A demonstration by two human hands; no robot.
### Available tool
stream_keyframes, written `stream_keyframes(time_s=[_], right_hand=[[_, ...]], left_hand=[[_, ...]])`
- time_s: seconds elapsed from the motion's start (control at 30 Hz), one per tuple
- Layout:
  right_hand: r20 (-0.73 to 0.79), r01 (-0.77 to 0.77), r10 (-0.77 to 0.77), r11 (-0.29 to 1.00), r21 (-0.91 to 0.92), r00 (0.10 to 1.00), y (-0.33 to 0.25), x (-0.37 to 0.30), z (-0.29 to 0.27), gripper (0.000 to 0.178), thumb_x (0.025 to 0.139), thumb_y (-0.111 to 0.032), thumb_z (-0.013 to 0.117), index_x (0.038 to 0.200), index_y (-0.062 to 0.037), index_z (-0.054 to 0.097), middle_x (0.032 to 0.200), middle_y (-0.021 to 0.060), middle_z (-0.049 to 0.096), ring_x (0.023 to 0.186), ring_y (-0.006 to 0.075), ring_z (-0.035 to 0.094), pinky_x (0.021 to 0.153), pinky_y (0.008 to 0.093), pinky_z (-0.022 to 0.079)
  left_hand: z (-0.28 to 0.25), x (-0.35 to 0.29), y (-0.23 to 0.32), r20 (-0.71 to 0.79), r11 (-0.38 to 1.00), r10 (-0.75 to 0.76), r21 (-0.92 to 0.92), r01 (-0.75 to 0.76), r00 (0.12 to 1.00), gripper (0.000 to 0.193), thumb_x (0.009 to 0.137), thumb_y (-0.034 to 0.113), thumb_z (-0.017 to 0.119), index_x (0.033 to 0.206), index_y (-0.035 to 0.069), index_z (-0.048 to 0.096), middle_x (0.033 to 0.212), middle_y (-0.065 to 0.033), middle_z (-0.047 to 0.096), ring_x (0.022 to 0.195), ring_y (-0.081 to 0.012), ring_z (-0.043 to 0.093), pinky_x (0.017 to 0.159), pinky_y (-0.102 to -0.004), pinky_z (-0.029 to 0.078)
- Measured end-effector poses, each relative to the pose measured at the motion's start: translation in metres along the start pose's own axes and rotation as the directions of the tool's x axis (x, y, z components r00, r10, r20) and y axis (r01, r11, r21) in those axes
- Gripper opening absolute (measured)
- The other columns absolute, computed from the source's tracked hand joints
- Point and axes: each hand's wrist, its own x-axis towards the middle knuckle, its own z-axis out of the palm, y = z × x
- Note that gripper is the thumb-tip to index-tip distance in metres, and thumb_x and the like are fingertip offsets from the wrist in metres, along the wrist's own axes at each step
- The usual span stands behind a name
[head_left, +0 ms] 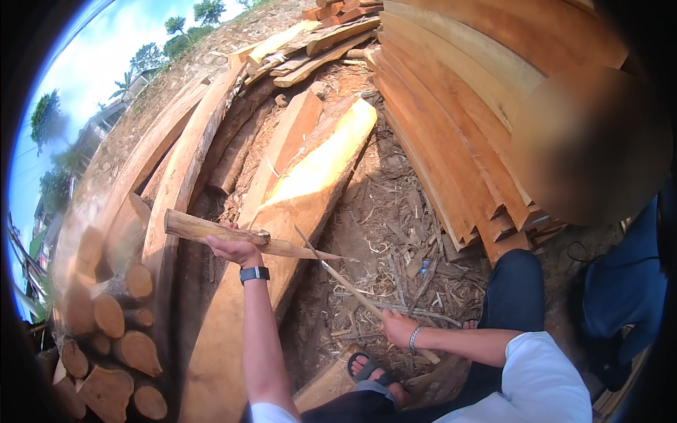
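My left hand point(236, 248) is wrapped round a piece of wood point(190, 227), thick at its left end and narrowing to a thin point on the right. A dark watch sits on that wrist. Lower and to the right, my right hand point(399, 329) grips the long, pale wooden handle of a knife point(352, 289). Its narrow blade points up and left, crossing near the tapered part of the wood; I cannot tell whether they touch. Below the held wood lies a broad plank point(233, 331), sunlit at its far end.
Cut logs point(109, 317) are stacked at the left, beside long beams point(185, 162). Stacked boards point(451, 148) fill the upper right. Wood chips point(381, 247) cover the ground by my sandalled foot point(374, 370). Another person in blue point(620, 282) is close on the right.
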Motion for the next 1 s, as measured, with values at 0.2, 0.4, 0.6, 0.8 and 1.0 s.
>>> stream_keyframes(time_s=[0.2, 0.4, 0.6, 0.8, 1.0], right_hand=[[0.058, -0.056, 0.058, 0.998, -0.019, 0.997, -0.015, -0.001, -0.003, 0.03, 0.08, -0.004, 0.052, 0.103, 0.0107, 0.039, 0.081, 0.0313, 0.063, 0.078, 0.0464, 0.064, 0.069, 0.0499, 0.051], [0.029, -0.037, 0.037, 0.999, -0.002, 0.999, 0.015, 0.007, 0.02, 0.029, 0.079, -0.003, 0.052, 0.102, 0.0096, 0.039, 0.081, 0.0321, 0.062, 0.08, 0.0465, 0.064, 0.068, 0.0502, 0.052], [-0.01, -0.003, 0.003, 1.0, -0.023, 1.0, -0.005, 0.001, 0.007, 0.03, 0.077, 0.0, 0.053, 0.101, 0.0095, 0.039, 0.079, 0.0324, 0.062, 0.08, 0.0468, 0.063, 0.068, 0.0495, 0.052], [0.003, -0.014, 0.014, 1.0, 0.002, 1.0, 0.01, 0.005, 0.027, 0.029, 0.077, 0.0, 0.053, 0.101, 0.0099, 0.04, 0.076, 0.0326, 0.061, 0.078, 0.0468, 0.063, 0.067, 0.0492, 0.052], [0.025, -0.019, 0.019, 1.0, -0.002, 1.0, 0.015, 0.001, 0.025, 0.03, 0.076, 0.0, 0.053, 0.101, 0.0106, 0.041, 0.077, 0.0327, 0.061, 0.077, 0.0468, 0.063, 0.067, 0.0491, 0.052]], left_hand=[[-0.008, 0.004, -0.001, 0.015, 1.0, 0.004, -0.012, -0.004, 1.0, 0.058, 0.098, 0.049, 0.029, 0.099, -0.006, 0.049, 0.086, -0.0152, 0.054, 0.073, -0.0225, 0.055, 0.07, -0.0341, 0.05], [-0.001, 0.0, 0.001, 0.016, 1.0, -0.022, 0.019, 0.021, 1.0, 0.057, 0.098, 0.048, 0.031, 0.101, -0.006, 0.047, 0.087, -0.0157, 0.054, 0.072, -0.022, 0.054, 0.069, -0.0339, 0.05], [0.001, -0.001, -0.002, -0.006, 1.0, 0.008, -0.006, -0.008, 1.0, 0.057, 0.097, 0.05, 0.031, 0.095, -0.004, 0.047, 0.084, -0.0146, 0.053, 0.073, -0.0217, 0.054, 0.069, -0.035, 0.048], [-0.002, 0.004, 0.0, -0.008, 1.0, 0.015, 0.01, -0.015, 1.0, 0.056, 0.097, 0.05, 0.032, 0.096, -0.004, 0.046, 0.084, -0.0147, 0.052, 0.074, -0.0216, 0.053, 0.071, -0.0346, 0.048], [-0.008, 0.007, -0.003, -0.026, 1.0, -0.012, -0.014, 0.012, 1.0, 0.055, 0.097, 0.049, 0.033, 0.1, -0.005, 0.045, 0.085, -0.0152, 0.052, 0.074, -0.0216, 0.053, 0.071, -0.0341, 0.047]])
